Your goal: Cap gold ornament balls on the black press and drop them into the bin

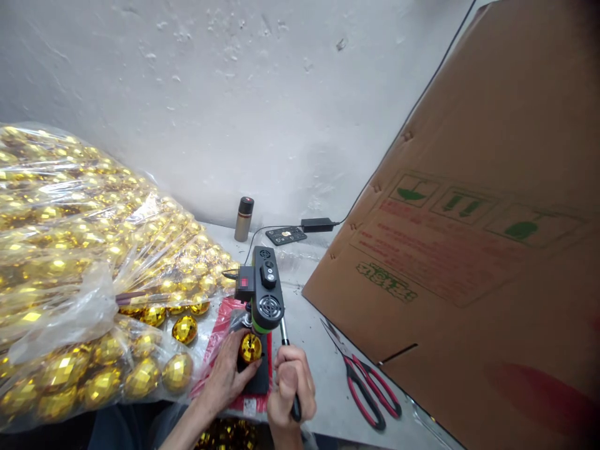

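My left hand [228, 370] is closed around a shiny gold faceted ball [250, 347], thumb on its near side. The ball sits under the head of a small black bench drill press [267, 290], over its dark base [257, 381]. Whether a bit touches the ball is hidden by the head. My right hand [291, 386] is wrapped round the black-ended lever handle [295, 409] of the press, to the right of the ball. The metal rod [284, 328] of that lever runs up beside the machine. A red plastic sheet [213, 350] lies under the press.
A clear bag of gold balls [94, 244] fills the left, with a loose gold ball [184, 329] beside it. Red-and-black scissors [363, 381] lie right, against a large cardboard box [459, 219]. A spray can [244, 219], remote control [285, 235] and power adapter [317, 224] stand near the wall.
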Demonstrator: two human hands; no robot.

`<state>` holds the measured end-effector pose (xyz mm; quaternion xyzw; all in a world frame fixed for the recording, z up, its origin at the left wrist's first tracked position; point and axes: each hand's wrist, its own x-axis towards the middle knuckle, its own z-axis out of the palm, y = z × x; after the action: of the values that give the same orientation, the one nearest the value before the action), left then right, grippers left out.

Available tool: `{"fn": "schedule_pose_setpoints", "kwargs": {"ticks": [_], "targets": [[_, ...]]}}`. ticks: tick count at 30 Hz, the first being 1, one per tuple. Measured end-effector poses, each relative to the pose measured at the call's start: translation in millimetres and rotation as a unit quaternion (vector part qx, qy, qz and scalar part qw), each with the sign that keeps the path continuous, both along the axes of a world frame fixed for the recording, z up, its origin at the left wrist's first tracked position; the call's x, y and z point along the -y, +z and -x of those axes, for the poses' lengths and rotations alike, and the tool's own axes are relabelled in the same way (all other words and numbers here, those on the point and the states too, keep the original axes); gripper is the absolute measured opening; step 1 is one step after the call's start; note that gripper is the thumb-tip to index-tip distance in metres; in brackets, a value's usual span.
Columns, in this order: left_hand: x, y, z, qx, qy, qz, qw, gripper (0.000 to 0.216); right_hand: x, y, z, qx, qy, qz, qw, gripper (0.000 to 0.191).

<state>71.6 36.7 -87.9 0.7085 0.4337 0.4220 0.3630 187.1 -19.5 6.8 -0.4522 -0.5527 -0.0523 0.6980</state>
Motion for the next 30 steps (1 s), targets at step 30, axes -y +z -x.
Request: {"fn": "schedule_pose_setpoints", "kwargs": {"ticks": [30], "targets": [[1.8,-1.0,-0.9,-0.004,0.000,0.010,1.000,0.050,-0.1,-6.3,6.9,-0.058,0.002,0.003,0.998,0.035]]}}
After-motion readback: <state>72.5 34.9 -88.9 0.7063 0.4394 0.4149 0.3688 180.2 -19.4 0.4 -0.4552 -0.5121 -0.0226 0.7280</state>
